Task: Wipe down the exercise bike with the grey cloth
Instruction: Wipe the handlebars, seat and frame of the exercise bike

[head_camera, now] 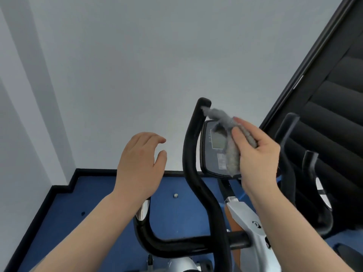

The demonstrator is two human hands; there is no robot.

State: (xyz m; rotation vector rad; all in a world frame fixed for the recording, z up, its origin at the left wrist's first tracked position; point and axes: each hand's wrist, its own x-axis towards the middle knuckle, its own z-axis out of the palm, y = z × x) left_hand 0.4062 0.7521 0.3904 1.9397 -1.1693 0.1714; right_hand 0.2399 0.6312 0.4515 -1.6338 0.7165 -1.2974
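Right hand (255, 154): fingers and thumb curled round the grey cloth (231, 146), gripping it in a bunch. Cloth is soft, nubby, fleece-like; a loose tail trails up and left to the top end of the left handlebar (193, 158), seemingly touching it, though blur makes contact uncertain. Cloth bulk lies directly against the right half of the console (215, 148), a flat dark panel with a grey screen, tilted toward the viewer.

Left hand (140, 163): empty, fingers relaxed and slightly bent, hovering apart from the bar, to its left.

Handlebar: smooth black tube, long axis roughly vertical with an S-bend, running down to the exercise bike (247, 228) frame, silver and glossy. Right hand is nearer.

Blue floor (98, 213) below.
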